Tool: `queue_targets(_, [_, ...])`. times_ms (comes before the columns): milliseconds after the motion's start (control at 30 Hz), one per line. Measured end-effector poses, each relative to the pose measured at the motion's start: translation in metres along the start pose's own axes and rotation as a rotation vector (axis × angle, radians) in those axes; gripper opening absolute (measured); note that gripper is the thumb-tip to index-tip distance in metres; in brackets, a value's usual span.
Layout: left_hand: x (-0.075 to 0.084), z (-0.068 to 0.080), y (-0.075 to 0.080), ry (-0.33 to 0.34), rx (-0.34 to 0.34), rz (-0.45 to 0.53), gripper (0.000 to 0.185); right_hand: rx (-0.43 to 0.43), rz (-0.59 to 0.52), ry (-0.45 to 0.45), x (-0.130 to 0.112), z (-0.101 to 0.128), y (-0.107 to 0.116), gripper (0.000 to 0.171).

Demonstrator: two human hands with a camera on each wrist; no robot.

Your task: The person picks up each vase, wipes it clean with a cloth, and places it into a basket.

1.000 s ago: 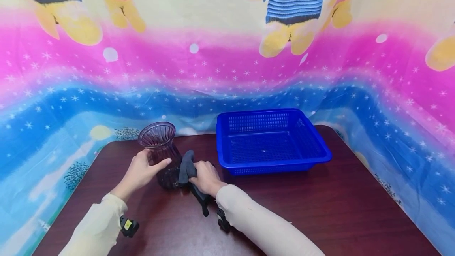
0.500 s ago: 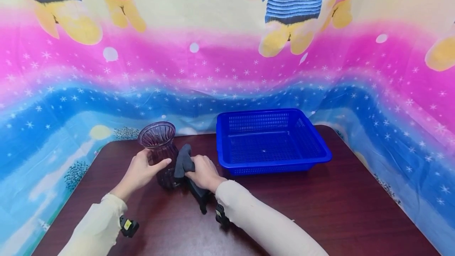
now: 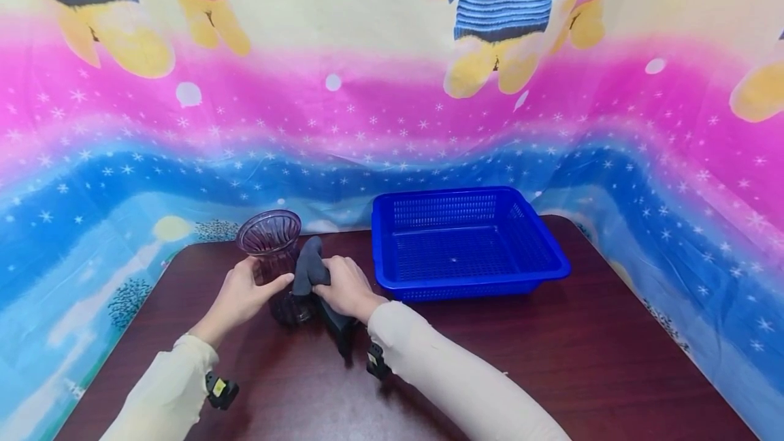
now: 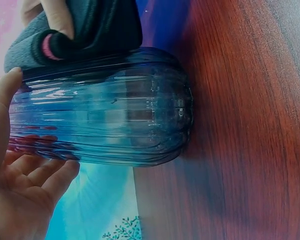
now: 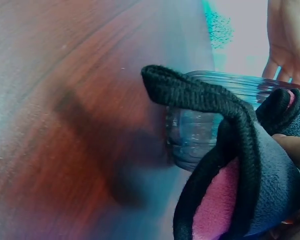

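Note:
A clear purple-tinted glass vase (image 3: 269, 233), ribbed and flared at its rim, stands upright on the table. My left hand (image 3: 241, 295) grips it from the left, thumb on the near side and fingers round the far side. In my right hand (image 3: 349, 284) is a bunched dark grey cloth (image 3: 311, 269), held against the vase's right side. Black edging, a pink underside and a black hanging loop (image 5: 190, 95) show on the cloth in the right wrist view. The left wrist view has the vase's ribbed body (image 4: 115, 110) lying sideways across it, the cloth along its upper edge.
A blue plastic basket (image 3: 471, 288) with perforated walls stands to the right of the hands, at the back of the dark red-brown wooden table (image 3: 490, 359). Behind the table hangs a colourful printed curtain (image 3: 367, 101).
My right hand has moved a little left and away from me, sliding the cloth upward along the vase's right side. The left hand and the vase have stayed in place.

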State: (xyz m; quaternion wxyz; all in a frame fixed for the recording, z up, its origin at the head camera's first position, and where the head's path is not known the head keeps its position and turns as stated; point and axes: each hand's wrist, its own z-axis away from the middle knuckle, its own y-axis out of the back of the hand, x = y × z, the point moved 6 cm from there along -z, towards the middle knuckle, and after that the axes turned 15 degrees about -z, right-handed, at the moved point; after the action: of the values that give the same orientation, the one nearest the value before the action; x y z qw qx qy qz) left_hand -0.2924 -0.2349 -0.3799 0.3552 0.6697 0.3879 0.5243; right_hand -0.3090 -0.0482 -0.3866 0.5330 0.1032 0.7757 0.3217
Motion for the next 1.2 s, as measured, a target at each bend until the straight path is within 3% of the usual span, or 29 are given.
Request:
queue_targets(400, [-0.001,0.000,-0.001,-0.023,-0.022,0.021,0.060,0.019,0.018,0.061,-0.020,-0.006,0.011,0.016])
queue_targets(600, [-0.001,0.001,-0.001,-0.022,-0.023,0.019,0.060,0.007,0.050,0.046,-0.024,-0.006,0.012,0.017])
queue_targets(1200, [0.000,0.000,0.001,-0.015,0.003,-0.003,0.060,0.001,0.175,0.000,-0.010,0.005,-0.002,0.023])
